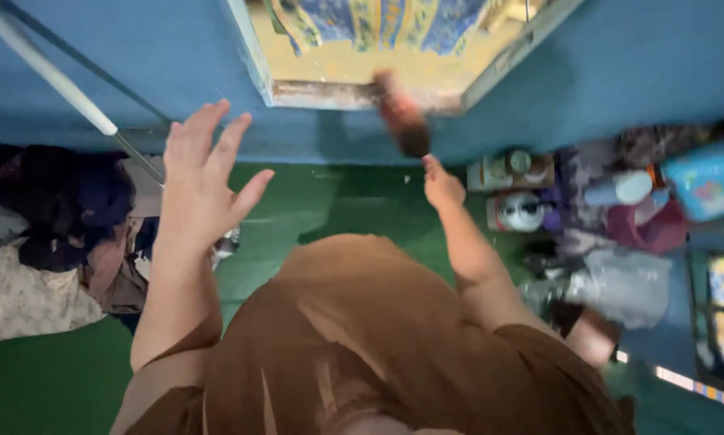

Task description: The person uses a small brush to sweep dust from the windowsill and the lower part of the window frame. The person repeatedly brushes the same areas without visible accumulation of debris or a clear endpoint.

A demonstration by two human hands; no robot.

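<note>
While the left hand hovers with fingers spread apart and holding nothing, the right hand, fingers seemingly curled together, sits just below a blurred reddish-brown object whose long axis slants upward toward the yellow frame's bottom edge.

A pile of dark clothes lies on the green floor left of the hands. Right of them, bottles and jars crowd beside a clear plastic bag. A white pole leans on the blue wall.
</note>
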